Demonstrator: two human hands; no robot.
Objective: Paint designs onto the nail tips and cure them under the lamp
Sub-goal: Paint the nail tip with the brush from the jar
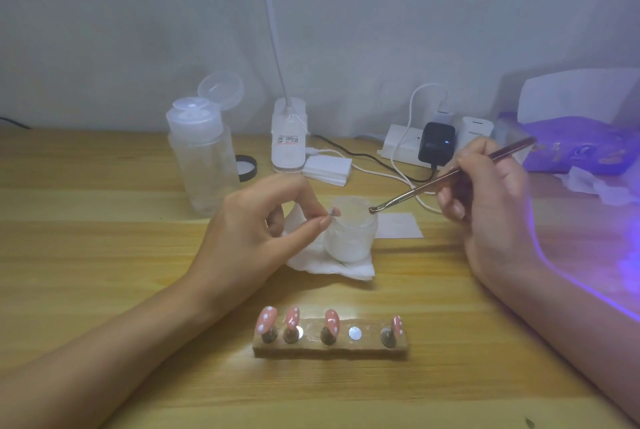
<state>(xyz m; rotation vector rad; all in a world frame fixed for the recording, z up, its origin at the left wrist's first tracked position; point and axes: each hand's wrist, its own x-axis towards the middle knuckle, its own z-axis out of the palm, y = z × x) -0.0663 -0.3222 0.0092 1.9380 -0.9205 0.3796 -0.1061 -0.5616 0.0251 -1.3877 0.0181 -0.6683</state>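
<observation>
Surface (104, 255): pale wooden tabletop, carries everything.
Lamp (575, 96): white curing lamp, far right, throws purple glow.
Left hand (256, 231): thumb and forefinger pinch small pink nail tip (334, 211) beside jar rim.
Right hand (485, 186): fingers curled round thin rose-metal brush (450, 174), its tip at jar mouth.
Jar (349, 238): frosted white, centre, on white tissue (332, 267).
Holder (329, 347): wooden strip, nearest the person, four pink white-dotted tips (266, 318) upright.

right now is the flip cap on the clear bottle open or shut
Open. The flip cap stands hinged up and back behind the clear bottle, leaving the bottle's white top uncovered.
</observation>
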